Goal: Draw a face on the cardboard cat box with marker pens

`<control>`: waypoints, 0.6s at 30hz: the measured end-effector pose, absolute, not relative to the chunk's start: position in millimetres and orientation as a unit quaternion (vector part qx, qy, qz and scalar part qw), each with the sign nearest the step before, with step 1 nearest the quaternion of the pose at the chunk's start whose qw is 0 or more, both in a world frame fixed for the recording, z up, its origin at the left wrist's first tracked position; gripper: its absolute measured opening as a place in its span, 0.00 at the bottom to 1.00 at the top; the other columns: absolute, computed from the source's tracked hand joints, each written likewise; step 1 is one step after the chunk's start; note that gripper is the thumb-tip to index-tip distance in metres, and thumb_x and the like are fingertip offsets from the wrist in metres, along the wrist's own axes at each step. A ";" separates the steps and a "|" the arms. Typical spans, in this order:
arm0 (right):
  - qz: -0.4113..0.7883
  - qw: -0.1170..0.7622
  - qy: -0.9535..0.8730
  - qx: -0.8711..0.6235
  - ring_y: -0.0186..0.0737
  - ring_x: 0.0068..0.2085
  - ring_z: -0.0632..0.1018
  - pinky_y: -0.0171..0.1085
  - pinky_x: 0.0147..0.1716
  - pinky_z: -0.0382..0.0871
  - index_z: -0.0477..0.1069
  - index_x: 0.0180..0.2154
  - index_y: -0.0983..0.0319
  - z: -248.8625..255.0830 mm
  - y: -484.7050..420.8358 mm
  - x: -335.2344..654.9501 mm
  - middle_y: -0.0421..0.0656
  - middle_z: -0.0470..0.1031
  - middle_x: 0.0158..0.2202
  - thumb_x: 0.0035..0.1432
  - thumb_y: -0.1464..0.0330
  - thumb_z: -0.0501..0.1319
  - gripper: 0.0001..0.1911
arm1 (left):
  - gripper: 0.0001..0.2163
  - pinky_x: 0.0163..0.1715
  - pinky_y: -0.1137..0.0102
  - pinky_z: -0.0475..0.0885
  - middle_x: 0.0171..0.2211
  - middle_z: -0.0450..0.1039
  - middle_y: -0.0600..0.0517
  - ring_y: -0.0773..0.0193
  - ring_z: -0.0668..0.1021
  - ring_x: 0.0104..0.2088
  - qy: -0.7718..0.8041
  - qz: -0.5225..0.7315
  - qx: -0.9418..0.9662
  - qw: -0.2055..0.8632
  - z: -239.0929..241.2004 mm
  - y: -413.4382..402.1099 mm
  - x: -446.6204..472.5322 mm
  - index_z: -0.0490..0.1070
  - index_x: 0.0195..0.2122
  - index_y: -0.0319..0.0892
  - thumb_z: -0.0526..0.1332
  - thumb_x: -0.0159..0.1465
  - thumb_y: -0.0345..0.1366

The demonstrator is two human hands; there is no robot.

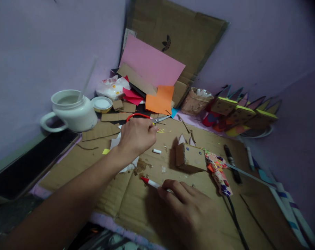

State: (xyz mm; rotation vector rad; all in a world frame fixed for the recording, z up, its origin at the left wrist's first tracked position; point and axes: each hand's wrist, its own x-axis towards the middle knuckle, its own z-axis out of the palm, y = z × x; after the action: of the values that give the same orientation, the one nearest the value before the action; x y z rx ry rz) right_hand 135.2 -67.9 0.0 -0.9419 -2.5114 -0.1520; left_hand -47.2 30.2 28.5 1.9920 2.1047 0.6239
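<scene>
My right hand (pixel 191 211), low in the middle, grips a white marker (pixel 154 183) with a red end pointing left. My left hand (pixel 138 135) is closed in a fist; whatever its fingers hold is hidden. Right behind that fist lie red-handled scissors (pixel 161 119), blades pointing right; I cannot tell whether the hand touches them. A small white cylinder (pixel 156 151) rests between my hands. To the right sits a small cardboard box (pixel 190 156) with two pointed ears and small eyes. Against it lies a glue gun (pixel 219 168) in flowered covering.
A white mug-like pot (pixel 74 113) and a black phone-like slab (pixel 35 163) stand at left. Coloured paper (pixel 152 62) and cardboard scraps (pixel 101 132) lie behind. Several finished-looking eared boxes (pixel 240 114) line the back right. A black marker (pixel 231 161) and cord (pixel 237 222) lie right.
</scene>
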 end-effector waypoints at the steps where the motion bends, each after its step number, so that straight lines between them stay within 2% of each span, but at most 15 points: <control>1: -0.052 0.223 -0.911 -0.343 0.34 0.26 0.75 0.34 0.23 0.61 0.74 0.32 0.61 -0.6 -68.3 135.4 0.41 0.79 0.31 0.68 0.74 0.46 0.20 | 0.14 0.28 0.64 0.66 0.31 0.78 0.46 0.54 0.78 0.34 0.695 0.210 0.681 0.097 29.1 30.3 -48.2 0.77 0.35 0.44 0.52 0.63 0.42; 4: -0.042 0.222 -0.911 -0.345 0.35 0.26 0.76 0.34 0.22 0.61 0.74 0.32 0.61 -2.7 -68.6 135.6 0.41 0.79 0.31 0.67 0.74 0.46 0.20 | 0.09 0.29 0.68 0.66 0.31 0.79 0.50 0.58 0.78 0.33 0.629 0.183 0.744 0.135 29.7 29.7 -49.9 0.78 0.34 0.46 0.57 0.58 0.34; 7: -0.041 0.232 -0.906 -0.352 0.35 0.25 0.75 0.34 0.22 0.60 0.74 0.31 0.61 -3.7 -68.0 135.1 0.40 0.78 0.30 0.67 0.74 0.47 0.19 | 0.11 0.28 0.69 0.66 0.30 0.79 0.51 0.58 0.78 0.32 0.561 0.135 0.801 0.159 26.9 27.3 -48.4 0.79 0.35 0.47 0.59 0.55 0.29; 10: -0.043 0.231 -0.906 -0.352 0.35 0.25 0.75 0.34 0.21 0.59 0.73 0.31 0.60 -2.8 -67.2 134.3 0.40 0.79 0.30 0.67 0.74 0.47 0.18 | 0.13 0.30 0.68 0.67 0.34 0.79 0.48 0.56 0.78 0.36 0.524 0.105 0.831 0.152 20.6 25.1 -44.7 0.78 0.38 0.46 0.59 0.54 0.29; 18: -0.034 0.231 -0.906 -0.353 0.35 0.26 0.75 0.34 0.23 0.59 0.73 0.33 0.60 -6.6 -67.0 137.5 0.40 0.79 0.32 0.66 0.75 0.48 0.16 | 0.06 0.27 0.66 0.65 0.32 0.76 0.44 0.54 0.77 0.32 0.512 0.061 0.847 0.131 7.8 27.2 -39.8 0.76 0.29 0.41 0.59 0.54 0.29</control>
State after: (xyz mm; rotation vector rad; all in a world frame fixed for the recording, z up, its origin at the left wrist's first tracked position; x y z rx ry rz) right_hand 137.5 -67.0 -6.6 -0.9717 -2.4901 -0.0948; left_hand -39.8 27.2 7.8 2.4606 1.4857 0.1763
